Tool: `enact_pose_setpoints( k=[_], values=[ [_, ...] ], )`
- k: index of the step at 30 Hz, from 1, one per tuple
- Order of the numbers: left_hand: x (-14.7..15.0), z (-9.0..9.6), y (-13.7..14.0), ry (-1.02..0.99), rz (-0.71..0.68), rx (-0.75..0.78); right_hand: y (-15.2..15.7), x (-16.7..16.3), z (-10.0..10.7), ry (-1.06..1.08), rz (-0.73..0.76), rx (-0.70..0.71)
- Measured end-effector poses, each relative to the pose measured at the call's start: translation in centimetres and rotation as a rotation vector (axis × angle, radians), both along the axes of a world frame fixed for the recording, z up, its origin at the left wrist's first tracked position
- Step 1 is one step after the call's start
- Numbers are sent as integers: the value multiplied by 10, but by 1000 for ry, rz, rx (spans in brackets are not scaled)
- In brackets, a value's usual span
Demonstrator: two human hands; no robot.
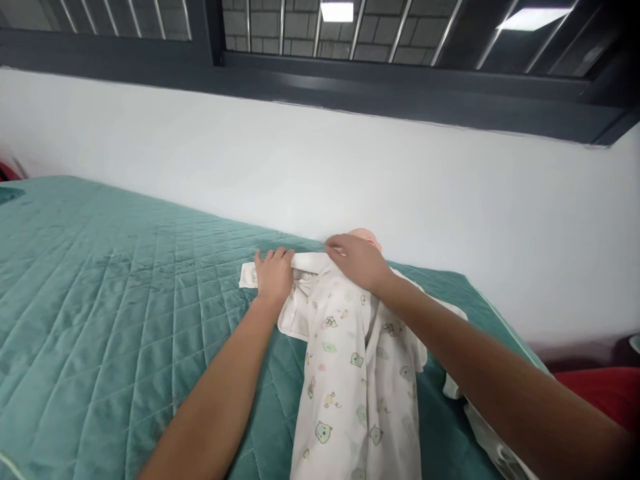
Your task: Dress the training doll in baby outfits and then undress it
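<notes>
A white baby garment (335,373) printed with small green animals lies spread on the bed, its long body reaching the bottom edge of the picture. My left hand (275,272) is closed round its left sleeve, and the white cuff (248,275) sticks out past my fingers. At the garment's shoulder, my right hand (359,262) has its fingers curled against the cloth; the fingertips are partly hidden. Just behind that hand a small pinkish rounded head (367,235) shows, mostly covered, and I cannot tell whether it is a doll's. The other sleeve lies partly under my right forearm.
A green quilted bedspread (125,287) covers the bed, which meets a white wall (240,153). Above is a dark window frame (310,83) with metal bars. More white cloth (493,433) lies by my right forearm, and something red (600,393) is beyond the bed's right edge.
</notes>
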State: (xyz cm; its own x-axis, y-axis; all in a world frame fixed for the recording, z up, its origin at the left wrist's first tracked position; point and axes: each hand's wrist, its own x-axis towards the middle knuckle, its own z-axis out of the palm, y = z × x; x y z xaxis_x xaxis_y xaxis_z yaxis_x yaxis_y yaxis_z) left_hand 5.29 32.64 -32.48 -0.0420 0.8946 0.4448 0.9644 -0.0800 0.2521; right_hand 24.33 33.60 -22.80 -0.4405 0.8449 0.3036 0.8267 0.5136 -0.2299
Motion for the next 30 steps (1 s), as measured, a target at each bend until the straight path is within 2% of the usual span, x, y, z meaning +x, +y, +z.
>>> enact_pose_setpoints(
  k=[2,5,7,10,13,16,19,21,23,25,27,28,30],
  values=[
    [-3,1,-2,-1,21,-8,-14,28,-8,164,-101,26],
    [-5,1,-4,12,35,-37,-30,74,-37,307,-320,47],
    [-3,0,-4,24,43,-69,-36,99,-60,254,-397,76],
    [0,-1,-4,38,47,-106,-39,120,-84,71,-374,157],
    [2,-1,-10,52,53,-115,-37,130,-87,-35,-425,157],
    [10,5,-24,64,40,-54,-35,141,-80,18,-547,81],
    [27,22,-42,-4,-55,62,-35,147,-77,104,-644,29],
    [46,40,-51,-127,-182,102,-36,146,-77,133,-693,-7],
    [71,62,-53,-211,-353,58,-37,143,-77,138,-724,-28],
    [99,84,-48,-101,-516,-37,-38,140,-75,125,-730,-27],
    [129,102,-38,156,-644,-165,-40,138,-72,107,-729,-29],
    [143,109,-32,283,-652,-273,-41,138,-71,100,-736,-37],
    [169,117,-20,376,-675,-392,-42,137,-67,91,-751,-66]
  ],
)
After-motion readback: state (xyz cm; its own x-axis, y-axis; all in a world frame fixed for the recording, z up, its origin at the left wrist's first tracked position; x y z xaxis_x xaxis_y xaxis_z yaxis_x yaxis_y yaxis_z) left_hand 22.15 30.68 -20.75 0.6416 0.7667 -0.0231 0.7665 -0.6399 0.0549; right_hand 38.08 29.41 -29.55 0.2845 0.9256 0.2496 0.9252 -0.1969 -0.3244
